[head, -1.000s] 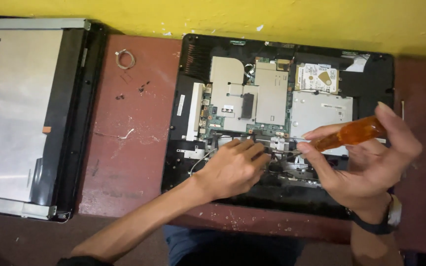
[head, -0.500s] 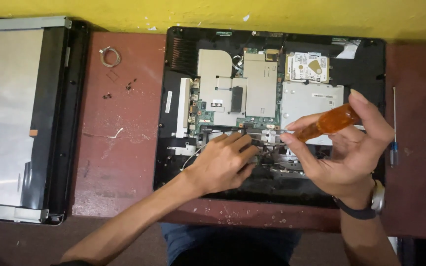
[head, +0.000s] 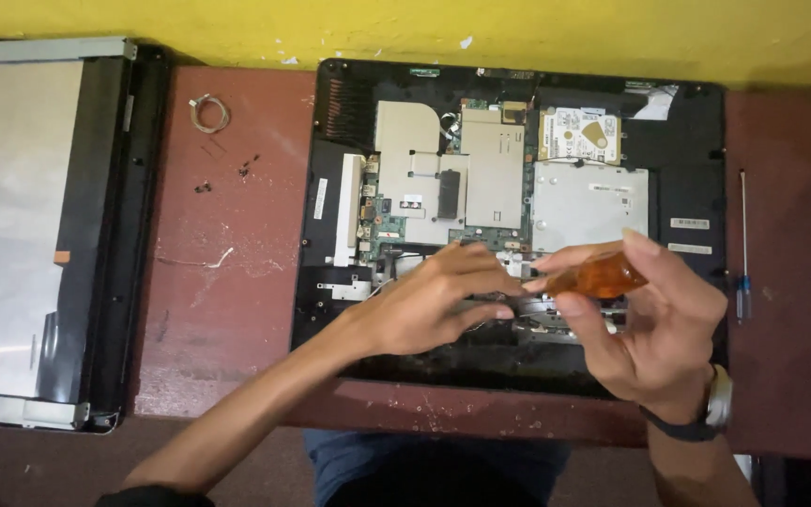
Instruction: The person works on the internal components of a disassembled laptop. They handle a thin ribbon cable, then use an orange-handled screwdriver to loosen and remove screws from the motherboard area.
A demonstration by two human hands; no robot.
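**Mid-screw: driver at the chassis's lower edge**

Currently the right hand (head: 664, 333) has its grip clamped on an orange-handled screwdriver (head: 598, 277), which lies nearly level and points left toward the left hand (head: 434, 305). Left fingers are curled together and pressed on the inner parts of the open chassis (head: 696, 169), just below the circuit board (head: 443, 188); whether they pinch anything I cannot tell.

Doing it well, as I judge it: seat the tip square in the screw head before turning, push along the shaft, steady the part with the left fingers, and set loose screws with the small ones (head: 248, 167) already on the worktop (head: 227, 310).

Hard to make out:
- driver tip and the screw, both hidden behind the left fingers
- lower row of parts, covered by both hands
- display panel (head: 21, 235) at far left, cut off by the frame edge
- thin tool (head: 743, 244) at right, its type unclear
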